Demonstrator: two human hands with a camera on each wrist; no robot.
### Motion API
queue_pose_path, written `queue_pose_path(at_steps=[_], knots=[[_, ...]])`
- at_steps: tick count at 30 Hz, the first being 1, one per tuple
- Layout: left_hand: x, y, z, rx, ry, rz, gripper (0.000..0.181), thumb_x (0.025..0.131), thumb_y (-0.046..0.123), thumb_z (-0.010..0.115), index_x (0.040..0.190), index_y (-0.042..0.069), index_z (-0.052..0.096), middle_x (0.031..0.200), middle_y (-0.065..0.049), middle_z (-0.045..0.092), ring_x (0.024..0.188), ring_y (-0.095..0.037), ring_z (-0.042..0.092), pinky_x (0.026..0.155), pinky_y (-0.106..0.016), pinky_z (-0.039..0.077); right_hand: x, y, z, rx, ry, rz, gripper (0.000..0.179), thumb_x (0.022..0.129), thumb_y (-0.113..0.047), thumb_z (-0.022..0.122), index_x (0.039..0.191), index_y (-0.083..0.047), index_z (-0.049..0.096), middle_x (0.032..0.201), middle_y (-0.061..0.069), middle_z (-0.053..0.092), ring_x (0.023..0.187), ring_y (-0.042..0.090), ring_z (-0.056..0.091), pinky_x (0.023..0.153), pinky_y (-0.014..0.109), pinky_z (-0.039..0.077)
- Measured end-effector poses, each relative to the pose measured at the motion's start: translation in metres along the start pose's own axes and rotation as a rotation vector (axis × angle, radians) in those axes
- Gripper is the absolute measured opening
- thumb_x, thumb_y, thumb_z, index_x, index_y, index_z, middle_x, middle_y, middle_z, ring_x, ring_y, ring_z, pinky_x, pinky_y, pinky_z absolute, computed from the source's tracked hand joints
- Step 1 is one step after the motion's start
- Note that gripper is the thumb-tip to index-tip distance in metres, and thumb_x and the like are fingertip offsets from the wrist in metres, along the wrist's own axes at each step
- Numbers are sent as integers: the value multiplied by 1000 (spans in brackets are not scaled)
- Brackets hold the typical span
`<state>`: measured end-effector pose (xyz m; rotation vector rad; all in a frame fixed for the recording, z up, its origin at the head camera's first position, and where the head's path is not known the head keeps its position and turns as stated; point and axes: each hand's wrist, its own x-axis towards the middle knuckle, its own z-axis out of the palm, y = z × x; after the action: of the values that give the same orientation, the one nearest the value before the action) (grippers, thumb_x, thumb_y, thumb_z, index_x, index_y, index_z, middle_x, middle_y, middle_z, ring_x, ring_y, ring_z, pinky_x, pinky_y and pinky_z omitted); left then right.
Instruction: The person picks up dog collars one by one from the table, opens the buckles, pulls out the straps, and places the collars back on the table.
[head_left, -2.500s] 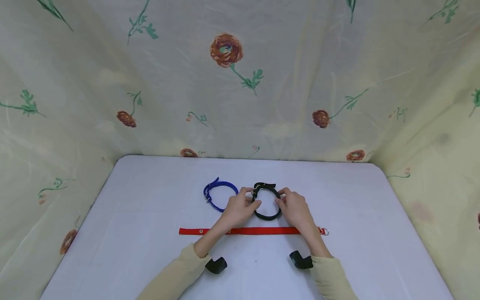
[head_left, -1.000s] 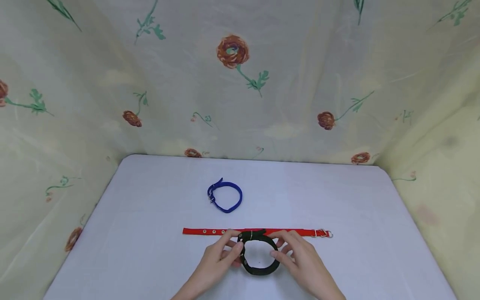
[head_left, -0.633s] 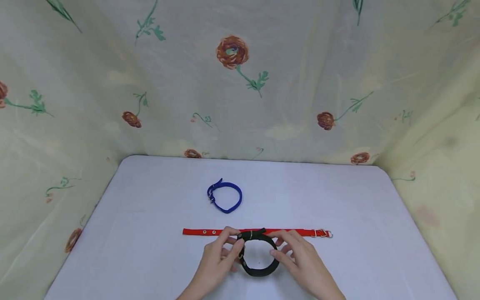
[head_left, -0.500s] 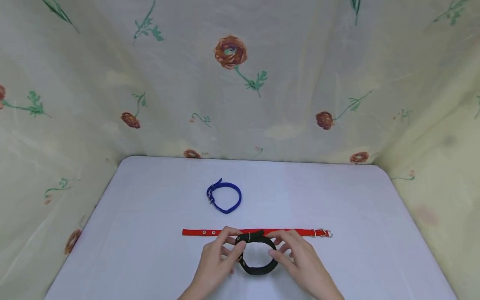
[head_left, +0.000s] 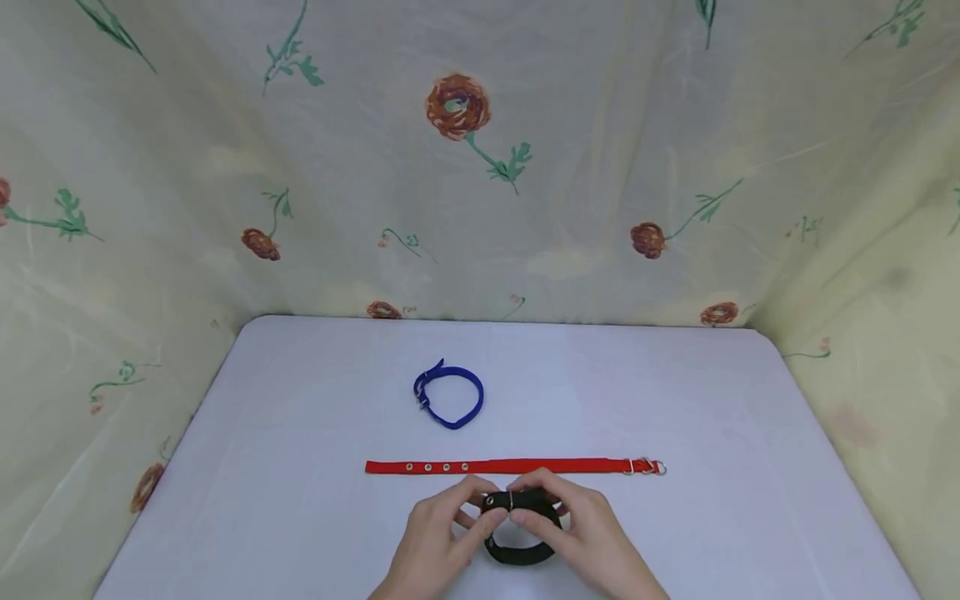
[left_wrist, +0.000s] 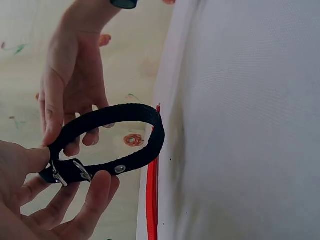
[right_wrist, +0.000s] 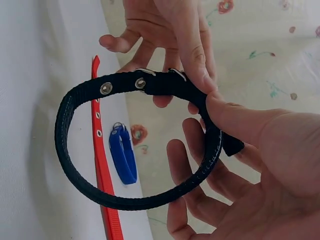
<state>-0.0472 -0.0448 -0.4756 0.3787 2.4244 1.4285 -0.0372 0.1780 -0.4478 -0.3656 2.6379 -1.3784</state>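
Note:
A black collar, its strap fastened into a loop, is held up between both hands near the front of the table. My left hand pinches it beside the metal buckle. Thumb and fingers of my right hand pinch the same band close to the left fingertips, near the strap's loose end. Metal eyelets show along the band. Just beyond the hands, a red collar lies unfastened and straight across the table. Farther back lies a blue collar, buckled into a ring.
The white table has rounded far corners. Behind it and along its sides hangs a pale curtain printed with flowers. The red collar's metal rings point to the right.
The black collar has come from beside the blue one to the front, past the red one. Most recently the right hand has moved left along the band, bringing both hands' fingertips close together.

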Motion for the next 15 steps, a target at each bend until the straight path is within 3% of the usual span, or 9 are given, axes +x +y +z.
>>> queue_pose_path(at_steps=[4, 8, 15], knots=[[-2, 1, 2, 9, -1, 33, 26, 105, 53, 65, 122, 34, 67, 115, 7, 77, 92, -2, 69, 72, -19, 59, -1, 1, 2, 14, 6, -26, 25, 99, -47, 74, 120, -33, 72, 113, -16, 78, 96, -2, 67, 86, 23, 59], [-3, 2, 3, -35, -35, 21, 26, 106, 49, 65, 126, 33, 65, 121, 2, 76, 88, 0, 69, 68, -20, 59, -1, 0, 3, 53, 0, -22, 23, 100, -47, 73, 120, -36, 72, 115, -17, 78, 101, 0, 70, 92, 22, 60], [-3, 2, 5, -60, -81, -2, 30, 105, 36, 66, 133, 25, 61, 123, -6, 74, 86, -7, 72, 64, -19, 58, -3, 0, 4, 141, -29, 40, 25, 100, -45, 76, 120, -31, 71, 113, -9, 78, 97, 2, 70, 88, 21, 60]])
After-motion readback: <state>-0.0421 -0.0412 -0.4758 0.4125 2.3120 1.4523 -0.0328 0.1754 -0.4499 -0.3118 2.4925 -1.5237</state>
